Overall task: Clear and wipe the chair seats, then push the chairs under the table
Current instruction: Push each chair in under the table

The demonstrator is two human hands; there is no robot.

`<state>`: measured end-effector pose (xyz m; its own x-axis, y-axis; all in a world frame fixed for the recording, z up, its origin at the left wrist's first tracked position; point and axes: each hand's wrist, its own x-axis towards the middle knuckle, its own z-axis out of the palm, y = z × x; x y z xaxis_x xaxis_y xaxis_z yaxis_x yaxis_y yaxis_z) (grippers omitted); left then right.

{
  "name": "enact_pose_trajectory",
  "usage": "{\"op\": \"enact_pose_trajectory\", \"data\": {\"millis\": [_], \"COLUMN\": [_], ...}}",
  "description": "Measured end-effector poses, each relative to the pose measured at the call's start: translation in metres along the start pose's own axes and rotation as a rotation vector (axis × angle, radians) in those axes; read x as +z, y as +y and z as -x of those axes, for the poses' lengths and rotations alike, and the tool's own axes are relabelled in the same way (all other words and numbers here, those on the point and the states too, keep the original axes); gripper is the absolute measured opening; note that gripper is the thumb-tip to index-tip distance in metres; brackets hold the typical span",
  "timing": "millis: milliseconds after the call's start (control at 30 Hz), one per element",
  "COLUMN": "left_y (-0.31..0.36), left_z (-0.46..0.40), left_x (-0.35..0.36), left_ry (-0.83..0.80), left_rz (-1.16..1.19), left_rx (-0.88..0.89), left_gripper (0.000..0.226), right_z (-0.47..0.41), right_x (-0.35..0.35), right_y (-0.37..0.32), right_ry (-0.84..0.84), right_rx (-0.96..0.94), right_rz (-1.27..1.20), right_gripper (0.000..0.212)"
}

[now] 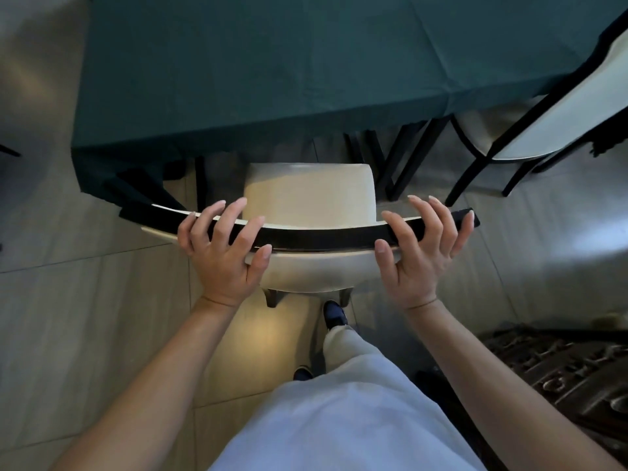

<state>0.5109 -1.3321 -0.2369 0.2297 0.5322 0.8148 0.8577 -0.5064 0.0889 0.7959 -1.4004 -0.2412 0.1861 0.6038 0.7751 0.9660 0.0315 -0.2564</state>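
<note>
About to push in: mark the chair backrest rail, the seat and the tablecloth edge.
backrest rail (323,234): head view, middle of black top rail.
seat (307,195): head view, centre of cream cushion.
tablecloth (258,125): head view, near hanging edge.

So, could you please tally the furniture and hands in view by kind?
Cream-seated chairs with black frames: 2, one gripped at its backrest, one at the right
Table under a dark green tablecloth: 1
Hands on the backrest: 2, left hand and right hand
Total: 5
</note>
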Motion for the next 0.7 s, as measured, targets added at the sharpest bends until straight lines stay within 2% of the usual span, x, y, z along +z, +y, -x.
{"op": "enact_pose_trajectory", "data": {"millis": [200,433,700], "left_y": [-0.008,0.026,-0.043], "left_z": [-0.005,-0.012,-0.031], "left_x": [0.015,0.041,0.051], "left_ry": [-0.023,-0.069,-0.054], "left_rz": [-0.022,0.012,-0.005], "left_rx": [0.0,-0.021,-0.017], "left_gripper": [0.04,0.035,0.036], "right_z": [-0.012,-0.033,-0.034], "right_x": [0.018,0.013,0.045], "right_y": [0.013,0.057,-0.001], "right_ry": [-0.006,-0.07,-0.061], "right_rx": [-0.049,-0.037,0.054], "right_rz": [0.024,0.071,0.09], "right_gripper": [0.043,0.043,0.047]}}
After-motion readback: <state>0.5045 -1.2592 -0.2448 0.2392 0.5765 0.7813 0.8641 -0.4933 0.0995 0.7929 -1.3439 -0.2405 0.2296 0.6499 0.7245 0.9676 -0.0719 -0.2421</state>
